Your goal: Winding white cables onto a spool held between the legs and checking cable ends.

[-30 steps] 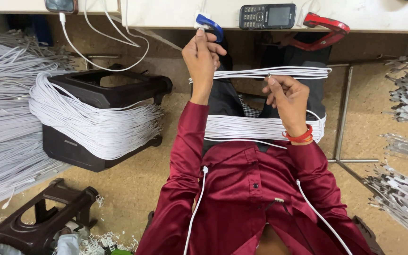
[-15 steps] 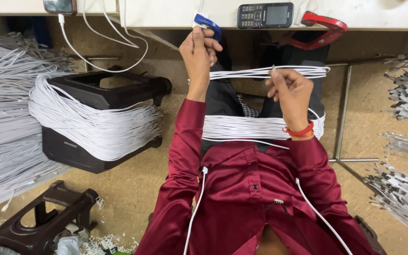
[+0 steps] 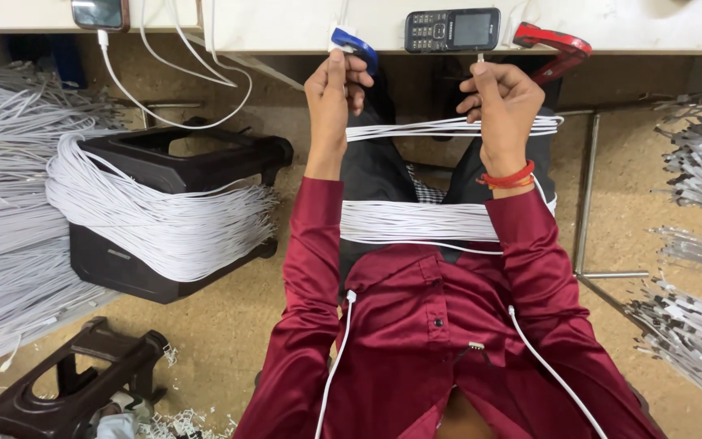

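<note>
My left hand is raised to the table edge, its fingers pinched on the end of a white cable next to a blue clip-like tool. My right hand pinches a small cable plug just under the bottom of a black keypad phone lying on the table. A bundle of white cables stretches across my knees between both hands. A second, thicker bundle lies over my lap. I wear a maroon shirt and a red wrist band.
The white table edge runs along the top, with a red tool and a smartphone on a charging lead. A dark stool draped with white cables stands at left. Cable heaps lie left and right. Another stool stands bottom left.
Both hands have risen toward the table edge. The right hand moved from above the knee bundle up to the bottom of the keypad phone, carrying the cable plug.
</note>
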